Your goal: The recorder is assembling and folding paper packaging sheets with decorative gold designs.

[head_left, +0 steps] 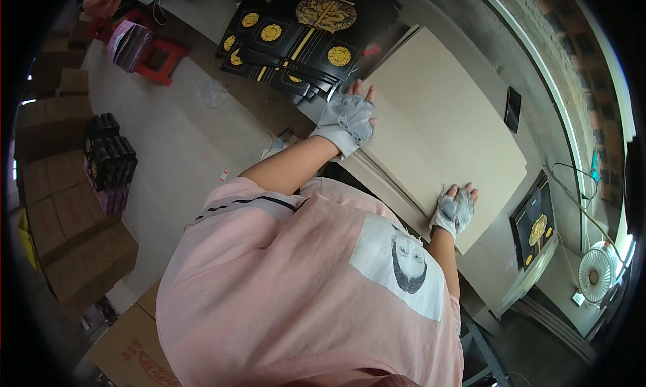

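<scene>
A stack of large beige board sheets [437, 111] lies on the table in front of me, its near edges slightly staggered. My left hand [346, 118], in a grey fingerless work glove, rests at the stack's left edge with its fingers spread. Farther right, my right hand [455, 210] wears a matching glove and lies on the top sheet close to the near edge, fingers apart. I see nothing gripped in either hand. Just beyond my left hand are black printed sheets [289, 41] with gold round patterns, piled unevenly.
A phone [513, 109] lies right of the stack. Past it are a black-and-gold panel [535, 220] and a white fan [597, 273]. On the floor at left stand cardboard boxes [70, 212], piled black packages [111, 158] and a red stool [161, 59].
</scene>
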Action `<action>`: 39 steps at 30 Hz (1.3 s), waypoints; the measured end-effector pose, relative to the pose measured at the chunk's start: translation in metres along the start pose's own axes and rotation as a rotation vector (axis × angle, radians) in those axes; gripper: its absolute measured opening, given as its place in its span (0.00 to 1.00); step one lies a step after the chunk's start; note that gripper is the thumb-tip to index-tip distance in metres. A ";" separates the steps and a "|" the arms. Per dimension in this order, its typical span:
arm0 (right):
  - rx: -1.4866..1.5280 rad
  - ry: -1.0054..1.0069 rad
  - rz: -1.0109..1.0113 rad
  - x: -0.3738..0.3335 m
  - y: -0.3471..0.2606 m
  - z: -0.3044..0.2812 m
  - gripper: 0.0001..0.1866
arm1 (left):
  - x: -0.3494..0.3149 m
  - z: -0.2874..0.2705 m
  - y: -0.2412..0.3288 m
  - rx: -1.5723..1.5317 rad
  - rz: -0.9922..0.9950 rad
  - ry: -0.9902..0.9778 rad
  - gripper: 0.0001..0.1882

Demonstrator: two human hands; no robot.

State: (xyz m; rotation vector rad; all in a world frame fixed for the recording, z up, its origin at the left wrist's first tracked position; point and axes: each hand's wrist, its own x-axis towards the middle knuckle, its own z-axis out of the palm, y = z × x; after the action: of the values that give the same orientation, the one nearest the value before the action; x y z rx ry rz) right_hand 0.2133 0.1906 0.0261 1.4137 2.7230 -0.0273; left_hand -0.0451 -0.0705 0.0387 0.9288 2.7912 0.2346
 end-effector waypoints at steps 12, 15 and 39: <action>0.046 0.055 -0.023 -0.004 0.000 0.000 0.32 | 0.007 -0.029 0.008 -0.040 -0.023 -0.052 0.38; 0.032 0.065 -0.018 -0.003 0.004 0.003 0.33 | 0.020 -0.017 -0.004 -0.021 0.056 0.001 0.36; 0.057 0.134 -0.008 -0.001 0.010 0.011 0.33 | 0.055 0.008 0.127 -0.012 0.531 0.009 0.56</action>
State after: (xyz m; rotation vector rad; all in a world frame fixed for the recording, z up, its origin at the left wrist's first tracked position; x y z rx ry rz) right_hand 0.2222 0.1947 0.0157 1.4701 2.8577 -0.0102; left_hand -0.0131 0.0640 0.0507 1.6519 2.4882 0.3255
